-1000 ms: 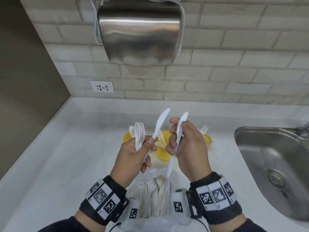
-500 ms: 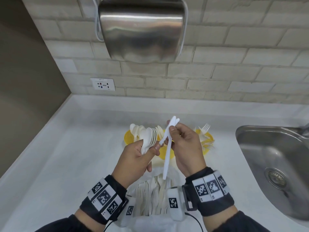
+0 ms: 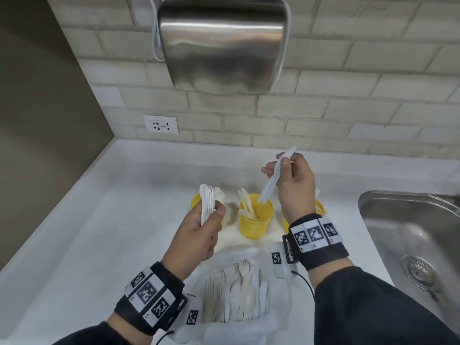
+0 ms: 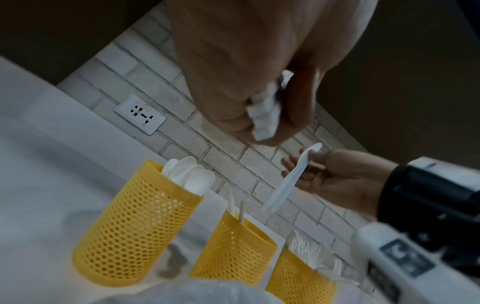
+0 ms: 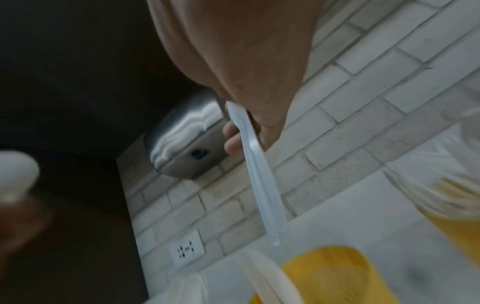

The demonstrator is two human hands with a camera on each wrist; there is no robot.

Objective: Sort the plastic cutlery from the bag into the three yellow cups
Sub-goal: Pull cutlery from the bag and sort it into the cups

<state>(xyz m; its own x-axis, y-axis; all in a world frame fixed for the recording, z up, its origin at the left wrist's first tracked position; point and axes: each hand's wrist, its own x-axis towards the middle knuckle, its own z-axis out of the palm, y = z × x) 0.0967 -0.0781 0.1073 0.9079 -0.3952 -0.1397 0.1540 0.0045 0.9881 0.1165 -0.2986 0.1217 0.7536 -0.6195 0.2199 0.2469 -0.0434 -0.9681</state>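
Note:
Three yellow mesh cups stand in a row on the white counter: the left cup [image 4: 135,224] holds spoons, the middle cup [image 3: 255,216] holds knives, the right cup [image 4: 298,279] holds forks. My left hand [image 3: 199,232] grips a bunch of white spoons [image 3: 207,202] upright beside the left cup. My right hand [image 3: 293,183] pinches white plastic knives [image 3: 272,180], tilted with their lower end just above the middle cup's rim. A clear plastic bag [image 3: 234,295] with several more pieces of cutlery lies on the counter between my wrists.
A steel sink [image 3: 413,240] is set into the counter on the right. A steel hand dryer [image 3: 221,43] hangs on the brick wall above the cups, with a wall socket [image 3: 160,124] at the left. A dark side wall closes the counter's left end.
My right hand has taken the knife from the left hand and carried the knives up and right, over the middle cup. My left hand has dropped lower and keeps only the spoons.

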